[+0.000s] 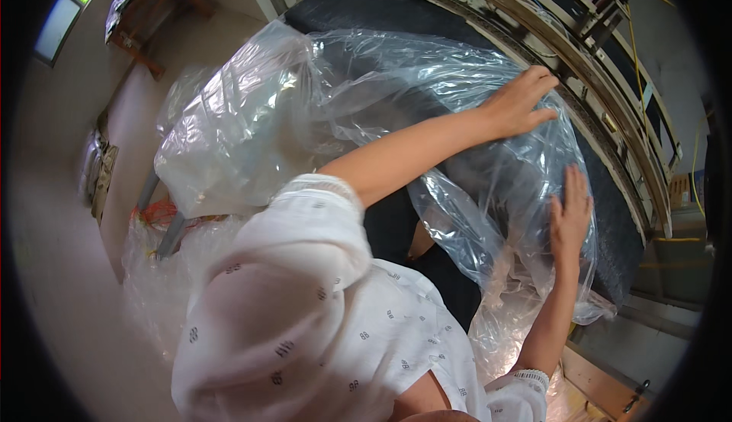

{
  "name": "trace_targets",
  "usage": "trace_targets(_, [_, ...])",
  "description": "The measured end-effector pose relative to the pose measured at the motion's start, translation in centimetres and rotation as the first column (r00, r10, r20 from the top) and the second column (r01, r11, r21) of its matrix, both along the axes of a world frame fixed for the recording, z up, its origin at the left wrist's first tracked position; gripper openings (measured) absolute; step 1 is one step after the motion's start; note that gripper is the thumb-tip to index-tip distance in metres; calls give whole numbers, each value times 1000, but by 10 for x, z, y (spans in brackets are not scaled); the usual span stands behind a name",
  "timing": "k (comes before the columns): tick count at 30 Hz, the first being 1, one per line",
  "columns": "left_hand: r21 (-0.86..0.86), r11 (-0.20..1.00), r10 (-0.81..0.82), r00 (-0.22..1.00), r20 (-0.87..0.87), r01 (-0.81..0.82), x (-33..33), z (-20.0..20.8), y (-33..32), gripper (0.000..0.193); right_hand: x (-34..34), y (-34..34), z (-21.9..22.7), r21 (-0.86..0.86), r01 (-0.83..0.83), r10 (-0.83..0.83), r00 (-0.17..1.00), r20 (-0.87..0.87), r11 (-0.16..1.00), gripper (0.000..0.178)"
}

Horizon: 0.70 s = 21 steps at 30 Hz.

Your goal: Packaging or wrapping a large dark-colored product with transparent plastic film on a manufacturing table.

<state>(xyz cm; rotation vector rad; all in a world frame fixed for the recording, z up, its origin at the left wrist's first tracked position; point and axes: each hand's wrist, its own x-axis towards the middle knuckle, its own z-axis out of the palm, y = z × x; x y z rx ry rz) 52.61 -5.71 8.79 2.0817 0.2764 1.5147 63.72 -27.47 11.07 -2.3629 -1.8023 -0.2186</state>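
A large clear plastic sheet [427,71] lies crumpled over a dark table surface [381,3] and hangs down toward my body. My left hand [522,102] reaches across to the far edge of the sheet, its fingers apart over the plastic. Lower and to the right, my right hand [572,212] rests flat along the sheet's right side with its fingers stretched out. Neither hand visibly grips the plastic. Folds of the sheet bunch up to the left of my left arm and also drop between my arms.
Beyond the table's far edge runs a long machine frame [595,109] with metal rails and a yellow cable [634,56]. More clear plastic [171,269] hangs at the left, near a grey bar [171,233] and orange strings [158,212]. A wooden table [145,22] stands at the far left.
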Motion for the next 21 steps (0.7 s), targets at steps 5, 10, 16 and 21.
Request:
trace_targets(5, [108, 912, 409, 894, -183, -395, -217, -38, -45, 31, 44, -34, -10, 43, 161, -158, 985, -62, 986, 47])
trace_targets(10, [-294, 493, 653, 572, -496, -819, -352, -121, -61, 54, -7, -4, 7, 421, 43, 0, 995, -103, 906, 27])
trace_targets(16, [-265, 589, 485, 597, -639, -763, -374, -214, -36, 47, -161, 58, -2, 188, -383, 426, 827, -367, 905, 22])
trace_targets(21, [-641, 540, 340, 838, -427, -546, -355, -132, -29, 27, -126, 57, -16, -192, -339, 39, 570, -821, 921, 13])
